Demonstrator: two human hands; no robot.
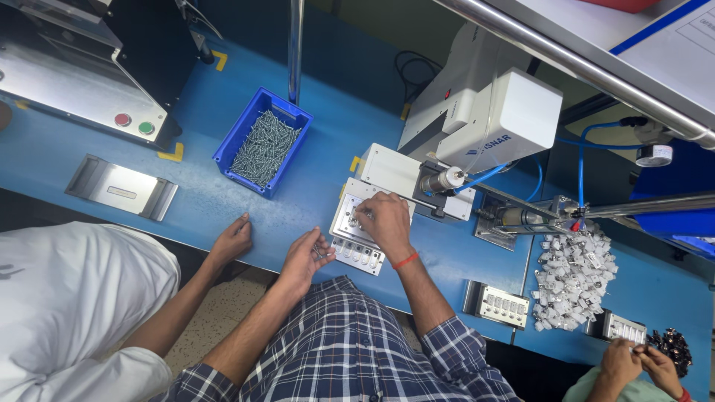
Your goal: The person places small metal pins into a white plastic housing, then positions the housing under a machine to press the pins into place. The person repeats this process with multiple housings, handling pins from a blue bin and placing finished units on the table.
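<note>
As seen from above, largest to smallest:
Bench: blue table (pixel 313 186), running left to right.
Machine: white press unit (pixel 484 119), far right of the fixture.
Bin: blue tray of metal pins (pixel 262 141), far left.
Fixture: metal plate (pixel 357 231), long axis near-to-far, under the right hand.
Right hand (pixel 385 219): lies flat on the fixture, fingers pressing, holding nothing visible.
Left hand (pixel 304 257): nearer, just left of the fixture, pinching small metal pins (pixel 320 251).
Other hand (pixel 232 240): co-worker's, resting left.

Right hand (pixel 386 220) reaches forward, palm down; left hand (pixel 304 257) curled.
</note>
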